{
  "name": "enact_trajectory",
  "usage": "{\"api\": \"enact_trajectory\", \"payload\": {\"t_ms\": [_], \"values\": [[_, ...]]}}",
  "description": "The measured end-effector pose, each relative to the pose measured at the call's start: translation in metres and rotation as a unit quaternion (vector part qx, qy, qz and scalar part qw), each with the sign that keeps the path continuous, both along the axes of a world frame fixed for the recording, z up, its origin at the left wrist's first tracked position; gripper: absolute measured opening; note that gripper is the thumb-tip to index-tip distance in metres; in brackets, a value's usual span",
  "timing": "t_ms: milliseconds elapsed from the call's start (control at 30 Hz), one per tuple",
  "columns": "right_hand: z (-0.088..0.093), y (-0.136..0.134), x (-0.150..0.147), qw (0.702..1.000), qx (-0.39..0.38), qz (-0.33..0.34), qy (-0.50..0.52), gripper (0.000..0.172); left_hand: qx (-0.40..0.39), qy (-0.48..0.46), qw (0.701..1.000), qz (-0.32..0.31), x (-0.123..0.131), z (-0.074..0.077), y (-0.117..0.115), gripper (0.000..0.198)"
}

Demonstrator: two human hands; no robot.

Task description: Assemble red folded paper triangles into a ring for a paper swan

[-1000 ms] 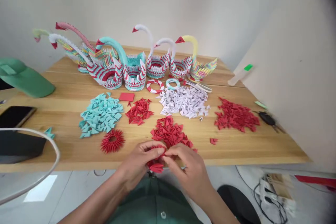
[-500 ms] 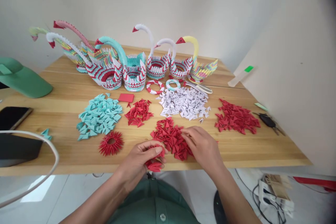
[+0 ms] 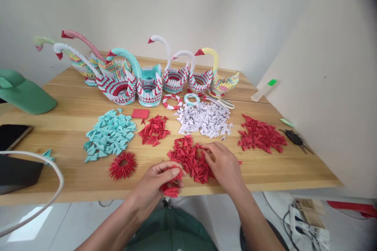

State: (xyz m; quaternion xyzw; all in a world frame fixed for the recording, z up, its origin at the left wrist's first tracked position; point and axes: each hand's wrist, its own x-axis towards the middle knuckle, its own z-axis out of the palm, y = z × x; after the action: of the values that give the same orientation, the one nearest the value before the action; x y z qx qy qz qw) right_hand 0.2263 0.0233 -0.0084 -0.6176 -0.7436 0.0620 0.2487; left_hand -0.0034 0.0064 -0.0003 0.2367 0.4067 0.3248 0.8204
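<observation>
One red band of folded paper is clamped between the thumb and fingers of our left hand, close to the front edge of the table. Our right hand is at the red heap just beside it, thumb and fingertips near each other at the heap's right side; we cannot tell whether they pinch anything. A spiky red ring lies to the left of our left hand, near the teal heap. Beyond, we have a white heap and several paper swans.
</observation>
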Motion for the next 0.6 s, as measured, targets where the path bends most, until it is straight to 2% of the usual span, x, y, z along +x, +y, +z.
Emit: {"api": "enact_trajectory", "payload": {"t_ms": [67,100,200,300,367,467,600], "values": [[0.001,-0.006,0.002,0.990,-0.014,-0.007,0.141,0.014,0.004,-0.004,1.000,-0.003,0.000,0.000,0.001,0.045],[0.002,-0.010,0.002,0.975,-0.034,-0.013,0.219,0.013,0.007,-0.008,1.000,-0.001,0.001,0.000,0.001,0.045],[0.003,-0.024,-0.005,0.904,-0.121,-0.045,0.407,0.020,0.020,-0.025,0.999,0.013,0.003,0.002,0.002,0.041],[0.003,-0.035,-0.013,0.844,-0.167,-0.058,0.507,0.032,0.020,-0.040,0.999,0.023,0.004,0.005,0.000,0.037],[0.004,-0.039,-0.016,0.835,-0.172,-0.041,0.521,0.035,0.016,-0.044,0.999,0.025,0.004,0.007,-0.001,0.036],[0.008,-0.042,-0.019,0.842,-0.179,-0.016,0.509,0.030,0.008,-0.050,0.998,0.028,0.005,0.011,-0.003,0.037],[0.013,-0.043,-0.021,0.837,-0.172,-0.024,0.519,0.034,0.004,-0.067,0.997,0.034,0.006,0.012,-0.004,0.035]]}}
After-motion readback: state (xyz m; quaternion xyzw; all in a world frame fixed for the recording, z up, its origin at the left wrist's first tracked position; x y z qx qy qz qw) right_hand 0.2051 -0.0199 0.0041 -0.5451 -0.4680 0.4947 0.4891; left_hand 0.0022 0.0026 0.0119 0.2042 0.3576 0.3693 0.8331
